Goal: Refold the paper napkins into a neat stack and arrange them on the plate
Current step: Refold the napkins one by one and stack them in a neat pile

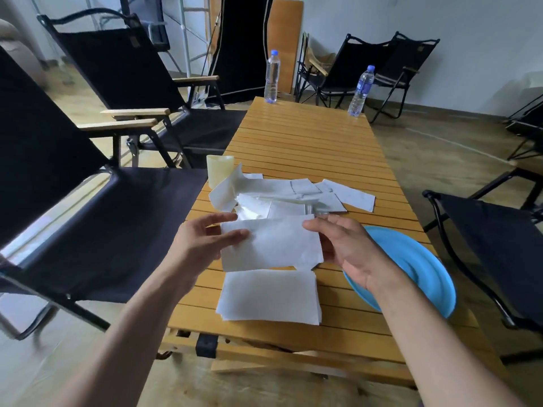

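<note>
White paper napkin (271,245), rectangular and slightly creased, is held up just above the tabletop between both hands.

Left hand (202,240): it pinches the napkin's left edge, with the thumb on the near face and the fingers extended along its upper left corner.

Right hand (345,249): it grips the napkin's right edge, with the fingers curled behind the sheet and the thumb at its upper right corner. The palm is turned toward the camera.

Stack of folded white napkins (270,298): it lies flat on the slatted yellow wooden table (308,142), directly below the held napkin and nearer the person. It sits between the two forearms, and its edges are roughly aligned.

Heap of loose white napkins (293,195): it is spread unevenly across the table just beyond the hands. Some sheets are crumpled and others lie flat, trailing off to the right.

Round blue plate (420,259): it rests at the table's right edge, just beside the stack. The right wrist covers part of it.

Other items: a pale cream cup (219,170) stands at the left edge of the heap. Two clear water bottles stand at the far end of the table, one at the left corner (271,76) and one at the right (361,91). Black fabric folding chairs (132,230) stand around the table.
</note>
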A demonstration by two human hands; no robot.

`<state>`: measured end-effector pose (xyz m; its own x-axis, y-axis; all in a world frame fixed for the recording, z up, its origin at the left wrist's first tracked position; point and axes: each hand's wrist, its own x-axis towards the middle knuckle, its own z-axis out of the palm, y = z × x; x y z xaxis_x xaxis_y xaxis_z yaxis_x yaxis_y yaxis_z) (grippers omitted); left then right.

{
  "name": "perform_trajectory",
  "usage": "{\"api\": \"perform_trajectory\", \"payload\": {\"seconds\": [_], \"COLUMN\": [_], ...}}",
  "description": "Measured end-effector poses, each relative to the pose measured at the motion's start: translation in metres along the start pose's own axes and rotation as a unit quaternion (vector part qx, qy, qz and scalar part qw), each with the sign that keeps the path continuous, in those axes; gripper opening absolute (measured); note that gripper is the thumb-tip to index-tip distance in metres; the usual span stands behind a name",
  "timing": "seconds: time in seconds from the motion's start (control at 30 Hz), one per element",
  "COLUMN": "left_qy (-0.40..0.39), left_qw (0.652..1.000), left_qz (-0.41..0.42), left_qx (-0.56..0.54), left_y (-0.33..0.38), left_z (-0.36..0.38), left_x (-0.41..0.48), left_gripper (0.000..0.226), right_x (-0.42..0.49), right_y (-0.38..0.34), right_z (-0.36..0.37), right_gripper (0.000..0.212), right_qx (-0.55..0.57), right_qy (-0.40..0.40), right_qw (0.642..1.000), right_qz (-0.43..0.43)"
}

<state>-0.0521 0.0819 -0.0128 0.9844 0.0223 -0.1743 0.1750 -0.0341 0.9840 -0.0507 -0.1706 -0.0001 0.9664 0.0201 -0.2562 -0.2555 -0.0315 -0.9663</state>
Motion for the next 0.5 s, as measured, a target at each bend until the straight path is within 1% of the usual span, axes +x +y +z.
{"api": "perform_trajectory", "payload": {"seconds": [0.07,0.17,0.27,0.37,0.5], "left_qy": [-0.009,-0.027,-0.04,-0.04,-0.022], "left_qw": [1.0,0.998,0.99,0.978,0.965], "left_qz": [0.0,-0.017,-0.048,-0.075,-0.083], "left_qx": [0.018,0.051,0.129,0.188,0.249], "left_y": [0.0,-0.004,-0.01,-0.019,-0.025], "left_z": [0.0,-0.005,-0.01,-0.012,-0.008], "left_x": [-0.002,-0.003,-0.002,0.0,0.003], "left_gripper": [0.046,0.036,0.028,0.033,0.039], "right_x": [-0.001,-0.002,-0.006,-0.01,-0.008], "right_y": [-0.001,0.0,0.002,0.007,0.011], "right_z": [0.0,-0.005,-0.01,-0.007,-0.001], "right_gripper": [0.028,0.025,0.027,0.028,0.027], "right_qx": [-0.03,-0.104,-0.164,-0.235,-0.305], "right_qy": [-0.009,-0.033,-0.045,-0.045,-0.031], "right_qw": [0.999,0.992,0.98,0.963,0.944], "right_qz": [0.02,0.065,0.1,0.124,0.121]}}
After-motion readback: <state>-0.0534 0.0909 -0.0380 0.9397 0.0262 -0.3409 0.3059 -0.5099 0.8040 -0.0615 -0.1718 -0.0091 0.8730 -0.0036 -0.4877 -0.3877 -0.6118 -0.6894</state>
